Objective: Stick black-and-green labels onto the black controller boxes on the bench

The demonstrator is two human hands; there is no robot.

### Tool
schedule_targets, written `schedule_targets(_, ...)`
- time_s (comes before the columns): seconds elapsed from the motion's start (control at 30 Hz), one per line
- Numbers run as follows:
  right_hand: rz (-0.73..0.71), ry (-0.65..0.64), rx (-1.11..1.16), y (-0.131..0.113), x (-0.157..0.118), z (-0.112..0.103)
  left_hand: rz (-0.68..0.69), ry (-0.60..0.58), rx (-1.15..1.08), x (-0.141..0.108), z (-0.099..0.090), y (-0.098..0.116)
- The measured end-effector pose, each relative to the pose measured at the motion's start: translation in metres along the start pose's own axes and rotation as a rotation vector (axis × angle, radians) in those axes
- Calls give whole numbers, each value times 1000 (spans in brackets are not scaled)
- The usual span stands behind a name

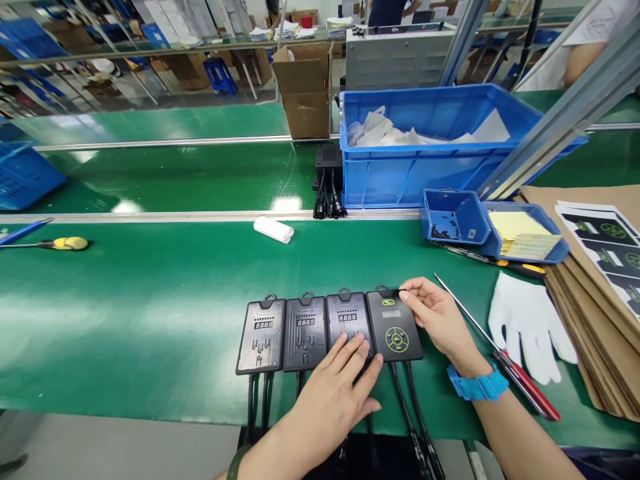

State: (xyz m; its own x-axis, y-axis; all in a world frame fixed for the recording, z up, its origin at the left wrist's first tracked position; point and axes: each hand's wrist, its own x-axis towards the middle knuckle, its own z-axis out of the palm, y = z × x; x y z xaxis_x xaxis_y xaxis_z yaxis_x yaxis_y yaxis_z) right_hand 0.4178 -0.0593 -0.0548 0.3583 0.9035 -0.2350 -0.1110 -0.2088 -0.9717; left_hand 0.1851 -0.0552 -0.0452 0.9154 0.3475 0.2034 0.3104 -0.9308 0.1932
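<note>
Four black controller boxes lie side by side on the green table, cables hanging over its front edge. The rightmost box (394, 333) has a face with green markings and a small display window. The other three, the left box (262, 335), the second box (305, 333) and the third box (345, 310), show bare digit displays and small buttons. My left hand (343, 383) rests with fingers spread over the third box, its fingertips reaching the rightmost box's edge. Thumb and index finger of my right hand (435, 317) pinch the rightmost box's upper right corner.
Right of my right hand lie a red-handled screwdriver (525, 383) and a white glove (530, 327). Behind stand a small blue screw bin (455, 217), a yellow paper stack (523, 233) and a large blue crate (410, 177). A white roll (273, 229) lies mid-table, a yellow screwdriver (70, 244) far left.
</note>
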Motion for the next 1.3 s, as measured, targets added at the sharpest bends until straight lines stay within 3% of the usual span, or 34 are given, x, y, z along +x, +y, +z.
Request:
schedule_targets(0.9, -183, 40, -378, 10, 4, -2, -5, -14, 24, -2, 3, 1)
schedule_targets(1.1, -392, 150, -809, 9, -1, -7, 46, -57, 52, 8, -4, -3)
schedule_targets(1.17, -512, 100, -977, 7, -6, -8, 97, -76, 51, 11, -6, -7)
schedule_targets(1.3, -697, -259, -1269, 12, -28, -9, 123, -74, -24, 15, -5, -13)
